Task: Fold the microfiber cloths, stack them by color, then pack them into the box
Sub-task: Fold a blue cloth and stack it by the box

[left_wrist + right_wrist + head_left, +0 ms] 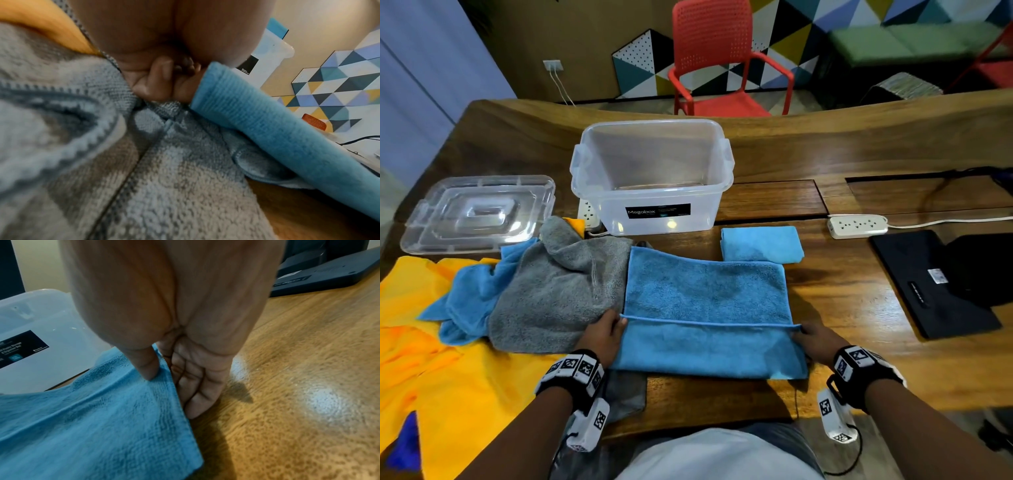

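A blue cloth (705, 298) lies spread on the wooden table (842, 301) in front of me, its near part folded over itself. My left hand (607, 329) pinches the folded hem at its left corner, and my right hand (813, 337) pinches the right corner. In the right wrist view the thumb (148, 368) presses on top of the blue cloth (92, 418) with the fingers curled under its edge. A folded blue cloth (762, 244) lies beyond it. The clear plastic box (654, 178) stands open and empty behind.
A grey cloth (561, 284), another blue cloth (469, 294) and yellow cloths (431, 359) lie heaped at the left. The box lid (477, 212) rests at the far left. A white power strip (858, 225) and a black laptop (935, 284) lie at the right.
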`<state>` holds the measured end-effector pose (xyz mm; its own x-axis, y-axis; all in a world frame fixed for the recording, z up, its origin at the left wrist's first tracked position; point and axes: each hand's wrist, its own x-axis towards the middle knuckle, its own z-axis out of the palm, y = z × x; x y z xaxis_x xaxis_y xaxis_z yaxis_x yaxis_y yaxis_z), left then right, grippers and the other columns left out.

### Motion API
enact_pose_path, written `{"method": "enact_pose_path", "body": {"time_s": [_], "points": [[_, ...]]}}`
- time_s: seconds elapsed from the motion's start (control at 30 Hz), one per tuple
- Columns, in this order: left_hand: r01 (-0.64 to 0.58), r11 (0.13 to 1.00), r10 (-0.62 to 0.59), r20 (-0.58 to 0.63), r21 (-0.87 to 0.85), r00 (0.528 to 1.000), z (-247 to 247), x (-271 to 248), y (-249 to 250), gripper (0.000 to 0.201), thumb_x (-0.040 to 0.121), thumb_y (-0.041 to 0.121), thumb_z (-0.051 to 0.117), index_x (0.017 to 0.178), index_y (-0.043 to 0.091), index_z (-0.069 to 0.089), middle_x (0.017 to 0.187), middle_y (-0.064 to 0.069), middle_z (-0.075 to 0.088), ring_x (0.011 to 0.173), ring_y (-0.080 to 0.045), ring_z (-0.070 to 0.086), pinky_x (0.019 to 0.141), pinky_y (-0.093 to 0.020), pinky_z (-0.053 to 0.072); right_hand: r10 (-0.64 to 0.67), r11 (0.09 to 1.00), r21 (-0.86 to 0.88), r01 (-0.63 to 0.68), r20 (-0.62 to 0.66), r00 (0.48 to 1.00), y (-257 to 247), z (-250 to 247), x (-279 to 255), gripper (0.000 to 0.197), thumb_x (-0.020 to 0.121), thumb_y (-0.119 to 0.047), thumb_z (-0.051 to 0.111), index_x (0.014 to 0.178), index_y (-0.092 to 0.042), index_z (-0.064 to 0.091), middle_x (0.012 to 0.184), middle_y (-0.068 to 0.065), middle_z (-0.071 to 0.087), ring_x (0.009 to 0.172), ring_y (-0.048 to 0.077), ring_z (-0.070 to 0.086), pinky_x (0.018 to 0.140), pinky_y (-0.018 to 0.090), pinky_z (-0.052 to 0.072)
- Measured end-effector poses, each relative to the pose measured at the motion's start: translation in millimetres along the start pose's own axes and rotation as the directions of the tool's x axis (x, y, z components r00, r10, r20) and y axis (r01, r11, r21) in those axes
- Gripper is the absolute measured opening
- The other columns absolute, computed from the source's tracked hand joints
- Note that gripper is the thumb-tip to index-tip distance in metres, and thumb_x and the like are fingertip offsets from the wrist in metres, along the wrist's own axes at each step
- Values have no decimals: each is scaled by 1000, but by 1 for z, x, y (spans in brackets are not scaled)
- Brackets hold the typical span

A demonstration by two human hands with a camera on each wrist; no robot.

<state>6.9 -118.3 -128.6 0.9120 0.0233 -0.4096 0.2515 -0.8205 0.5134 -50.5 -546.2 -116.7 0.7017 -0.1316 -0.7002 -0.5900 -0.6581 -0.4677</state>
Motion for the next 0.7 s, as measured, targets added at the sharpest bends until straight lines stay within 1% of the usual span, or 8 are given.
{"method": "enact_pose_path", "body": {"time_s": [0.07,0.17,0.27,0.37,0.47,0.53,0.63,0.7], "points": [[3,1000,-3,-4,17,1000,4,1,-1,19,101,36,45,92,20,50,94,-14,66,85,-31,61,68,-30,37,2,1000,-6,-2,-4,1000,2,0,1,16,103,-23,50,107,-15,63,105,8,70,94,23,67,82,42,57],[15,999,-15,-13,38,1000,7,1,-1,20,100,39,45,89,23,48,93,-14,67,84,-32,61,69,-31,40,7,999,-46,-8,-31,999,2,2,2,14,103,-23,50,109,-16,61,103,5,68,87,18,65,65,30,52],[38,996,-38,-7,78,999,8,4,0,23,98,44,47,89,23,48,86,-9,65,83,-30,61,70,-32,42,13,990,-136,-21,-62,998,3,5,5,9,99,-20,56,107,-17,58,100,5,66,85,19,63,57,24,46],[43,994,-44,6,101,999,7,4,3,24,95,45,51,91,21,46,81,-1,58,80,-27,59,71,-32,43,5,973,-229,-25,-87,996,6,8,10,9,93,-20,61,98,-19,54,94,3,61,88,21,61,60,26,41],[17,996,-19,22,93,1000,4,6,4,20,96,37,54,93,19,47,82,-2,58,82,-27,59,71,-30,41,0,965,-262,-21,-82,997,8,9,13,11,90,-23,65,92,-20,55,91,3,62,89,22,61,61,27,41],[-4,999,4,4,46,1000,2,6,2,16,97,33,55,93,19,48,84,-6,62,84,-29,62,73,-31,43,1,970,-241,-21,-82,997,7,9,13,11,89,-24,65,90,-22,54,91,2,62,87,20,61,63,29,46],[-32,999,32,-16,2,999,0,5,0,16,96,33,56,92,20,49,88,-10,67,85,-30,64,75,-33,47,23,989,-147,-34,-75,997,10,5,9,14,87,-20,66,91,-21,53,92,8,65,83,25,66,64,40,57],[-26,1000,26,-10,18,1000,1,4,-3,18,96,36,56,92,21,48,90,-10,67,86,-30,64,76,-34,48,43,996,-73,-44,-6,999,16,4,7,26,84,-19,72,97,-22,50,94,13,67,77,31,69,58,40,59]]}}
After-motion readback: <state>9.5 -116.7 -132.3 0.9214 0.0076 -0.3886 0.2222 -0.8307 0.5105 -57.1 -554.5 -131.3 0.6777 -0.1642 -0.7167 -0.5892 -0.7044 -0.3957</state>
